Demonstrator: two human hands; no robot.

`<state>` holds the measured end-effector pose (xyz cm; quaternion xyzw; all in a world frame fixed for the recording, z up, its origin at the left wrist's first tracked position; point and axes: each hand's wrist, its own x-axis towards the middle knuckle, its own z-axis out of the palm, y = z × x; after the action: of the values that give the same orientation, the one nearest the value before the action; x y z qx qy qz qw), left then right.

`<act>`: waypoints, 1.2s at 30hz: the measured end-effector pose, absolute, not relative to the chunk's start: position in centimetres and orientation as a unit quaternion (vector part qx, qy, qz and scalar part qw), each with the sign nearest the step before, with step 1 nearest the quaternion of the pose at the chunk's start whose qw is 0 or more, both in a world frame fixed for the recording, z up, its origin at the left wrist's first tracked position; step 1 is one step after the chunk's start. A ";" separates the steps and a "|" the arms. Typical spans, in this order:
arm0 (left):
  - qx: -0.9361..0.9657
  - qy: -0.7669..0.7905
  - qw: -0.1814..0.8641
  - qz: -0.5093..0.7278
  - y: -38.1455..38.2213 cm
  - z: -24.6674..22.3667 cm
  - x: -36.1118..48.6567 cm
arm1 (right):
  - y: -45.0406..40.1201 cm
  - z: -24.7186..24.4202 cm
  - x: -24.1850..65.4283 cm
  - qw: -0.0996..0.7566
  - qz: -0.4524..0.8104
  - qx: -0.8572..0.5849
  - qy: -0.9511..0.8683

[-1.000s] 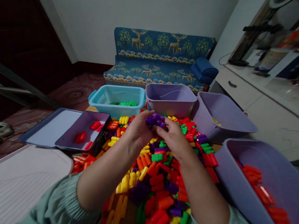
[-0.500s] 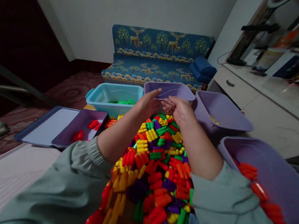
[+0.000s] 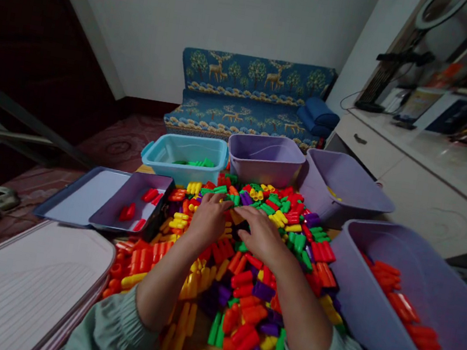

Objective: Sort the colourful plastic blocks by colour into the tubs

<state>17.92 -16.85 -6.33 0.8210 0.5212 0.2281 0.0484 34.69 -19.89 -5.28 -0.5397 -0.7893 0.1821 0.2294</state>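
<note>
A wide pile of plastic bullet-shaped building blocks [image 3: 250, 293] in red, orange, yellow, green and purple covers the table before me. Over its far middle, my left hand [image 3: 210, 220] rests palm down with fingers bent onto the blocks. Small yellow blocks show around its fingertips. Beside it, my right hand [image 3: 260, 231] is palm down, its fingers stretched toward the left hand and thumb apart. I see no block held in either hand, though the undersides of both are hidden.
A light blue bin [image 3: 185, 161] with green blocks and a purple bin [image 3: 264, 162] stand at the back. Another purple bin [image 3: 351, 185] holds some yellow; the right one [image 3: 415, 257] holds red-orange blocks. At left are an open purple box [image 3: 107, 214] and a pale lid [image 3: 22, 277].
Both hands have come down and nearer from above the pile, in front of the back purple bin, onto the blocks. They have turned palm down.
</note>
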 end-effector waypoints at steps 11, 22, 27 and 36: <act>0.784 0.546 0.091 0.280 -17.2 -7.6 15.2 | -21.2 -5.9 33.9 0.223 0.165 -0.554 -0.785; 0.767 0.526 0.159 0.333 -17.9 -6.8 14.2 | -21.3 -6.4 32.9 0.216 0.144 -0.565 -0.783; 0.783 0.517 0.172 0.300 -17.9 -7.4 14.1 | -21.3 -6.5 32.7 0.195 0.125 -0.584 -0.778; 0.759 0.535 0.176 0.327 -17.5 -8.0 14.4 | -21.3 -6.1 32.8 0.152 0.114 -0.601 -0.776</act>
<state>14.42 -17.46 -7.95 0.7587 0.5351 0.3275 0.1756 32.83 -21.30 -6.08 -0.6013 -0.7762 0.1137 0.1516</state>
